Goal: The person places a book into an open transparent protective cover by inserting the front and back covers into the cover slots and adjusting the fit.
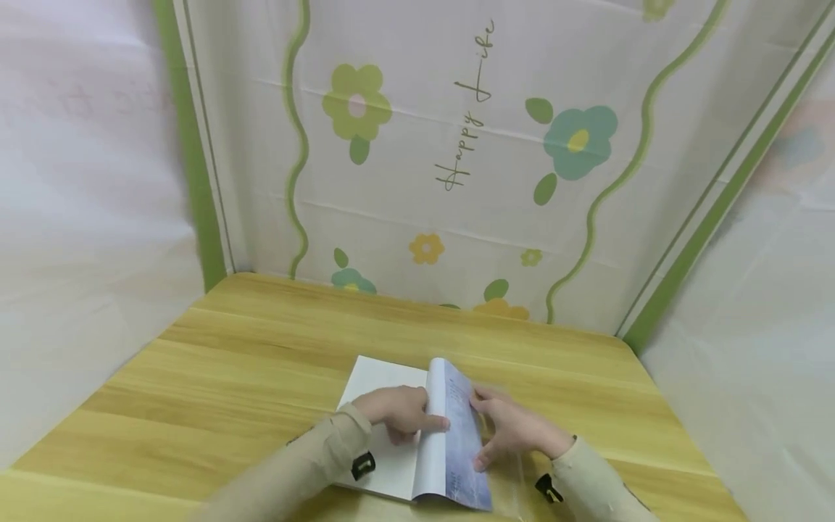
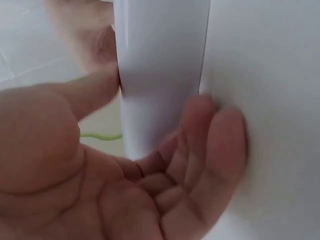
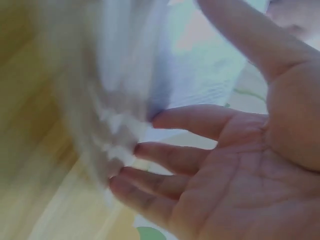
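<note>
White book [image 1: 391, 467] with bluish printed flap [image 1: 462, 442]

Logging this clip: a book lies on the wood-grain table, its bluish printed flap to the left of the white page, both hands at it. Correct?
Not quite: the head view shows the bluish printed flap to the right of the white page. The rest holds: the book lies on the wood-grain table, left hand and right hand at it.

On the table [image 1: 215, 384] lies the book [image 1: 430, 457], before the backdrop [image 1: 404, 174].

The table [image 1: 215, 377] leaves room beyond the book [image 1: 432, 453]; sheeting [image 1: 404, 174] blocks 3 sides.
</note>
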`<state>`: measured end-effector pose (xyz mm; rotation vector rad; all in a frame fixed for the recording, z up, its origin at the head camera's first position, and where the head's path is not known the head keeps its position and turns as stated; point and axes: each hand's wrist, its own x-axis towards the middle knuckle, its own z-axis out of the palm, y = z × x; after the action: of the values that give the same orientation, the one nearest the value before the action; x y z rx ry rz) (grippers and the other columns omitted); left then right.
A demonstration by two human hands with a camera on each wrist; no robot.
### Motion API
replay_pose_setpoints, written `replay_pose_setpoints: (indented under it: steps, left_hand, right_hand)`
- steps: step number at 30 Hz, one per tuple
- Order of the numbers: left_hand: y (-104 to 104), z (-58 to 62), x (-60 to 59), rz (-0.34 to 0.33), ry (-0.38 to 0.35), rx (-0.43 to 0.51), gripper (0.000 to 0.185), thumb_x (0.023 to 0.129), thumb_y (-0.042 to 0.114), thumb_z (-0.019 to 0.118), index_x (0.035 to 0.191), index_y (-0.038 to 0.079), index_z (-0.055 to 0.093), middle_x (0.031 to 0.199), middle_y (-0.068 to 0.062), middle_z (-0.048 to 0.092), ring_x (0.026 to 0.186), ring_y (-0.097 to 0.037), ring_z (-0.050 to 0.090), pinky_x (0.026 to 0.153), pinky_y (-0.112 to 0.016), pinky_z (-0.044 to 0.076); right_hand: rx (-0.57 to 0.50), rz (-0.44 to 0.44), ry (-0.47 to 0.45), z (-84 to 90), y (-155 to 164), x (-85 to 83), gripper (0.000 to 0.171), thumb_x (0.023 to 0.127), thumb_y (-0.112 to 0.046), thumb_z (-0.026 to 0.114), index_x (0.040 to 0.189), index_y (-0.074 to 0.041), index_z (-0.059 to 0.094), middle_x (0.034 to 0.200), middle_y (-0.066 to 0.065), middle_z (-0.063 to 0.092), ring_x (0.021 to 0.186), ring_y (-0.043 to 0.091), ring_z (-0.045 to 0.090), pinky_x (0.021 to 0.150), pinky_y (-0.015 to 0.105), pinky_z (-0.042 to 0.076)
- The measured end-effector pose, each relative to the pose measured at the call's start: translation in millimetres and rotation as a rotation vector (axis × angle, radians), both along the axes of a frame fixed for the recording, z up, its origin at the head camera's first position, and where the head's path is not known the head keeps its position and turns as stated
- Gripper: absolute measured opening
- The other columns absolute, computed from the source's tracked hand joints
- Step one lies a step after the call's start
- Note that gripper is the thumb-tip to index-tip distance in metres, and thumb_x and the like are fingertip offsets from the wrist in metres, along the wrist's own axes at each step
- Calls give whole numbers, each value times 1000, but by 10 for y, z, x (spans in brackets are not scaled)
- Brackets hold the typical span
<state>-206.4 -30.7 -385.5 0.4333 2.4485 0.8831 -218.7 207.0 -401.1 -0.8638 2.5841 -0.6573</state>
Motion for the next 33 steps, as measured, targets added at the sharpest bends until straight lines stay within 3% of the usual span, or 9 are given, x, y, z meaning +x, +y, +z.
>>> replay_pose_setpoints:
  steps: [4, 8, 12, 19, 26, 33]
  left_hand:
    - [-56, -3, -215, -35, -111, 29, 49, 99, 47, 54, 82, 2, 62, 71, -12, 65, 60, -22, 65, 58, -37, 58]
    - [-77, -89, -408, -30, -129, 112, 56, 101, 48, 49, 80, -2, 63, 67, -12, 65, 56, -20, 64, 56, -36, 58]
    - [-107, -146, -513, -35, -166, 155, 60, 101, 49, 50, 79, -5, 66, 65, -12, 65, 52, -17, 62, 54, -34, 57]
    - [-109, -76, -563, -16, -225, 150, 60, 100, 49, 51, 79, -5, 67, 69, -15, 68, 53, -16, 63, 53, -30, 55]
    - [-47, 10, -561, 26, -235, 95, 54, 101, 46, 52, 80, -1, 68, 72, -15, 69, 56, -18, 65, 54, -29, 54]
    - [24, 19, -551, 49, -211, 37, 51, 100, 46, 54, 81, 0, 67, 72, -15, 69, 62, -23, 69, 57, -32, 56]
  right_hand:
    - [11, 3, 22, -50, 43, 8, 118, 59, -44, 90, 143, 16, 33, 152, 33, 23, 138, 50, 24, 109, 59, 27]
    - [3, 13, 43, -108, 88, 25, 123, 60, -52, 87, 145, 16, 30, 152, 32, 23, 138, 49, 25, 109, 58, 27]
    - [-21, 46, 62, -168, 116, 11, 121, 63, -56, 84, 146, 14, 30, 153, 32, 23, 138, 48, 25, 109, 57, 27]
    - [-75, 70, 108, -203, 152, -24, 118, 64, -58, 83, 145, 13, 34, 152, 30, 26, 138, 47, 25, 108, 59, 27]
    - [-64, 58, 118, -174, 164, -35, 116, 63, -56, 85, 144, 13, 37, 152, 30, 27, 138, 47, 25, 109, 60, 27]
    - [-51, 58, 116, -174, 189, -26, 114, 64, -54, 86, 143, 12, 38, 151, 31, 27, 138, 48, 24, 109, 59, 27]
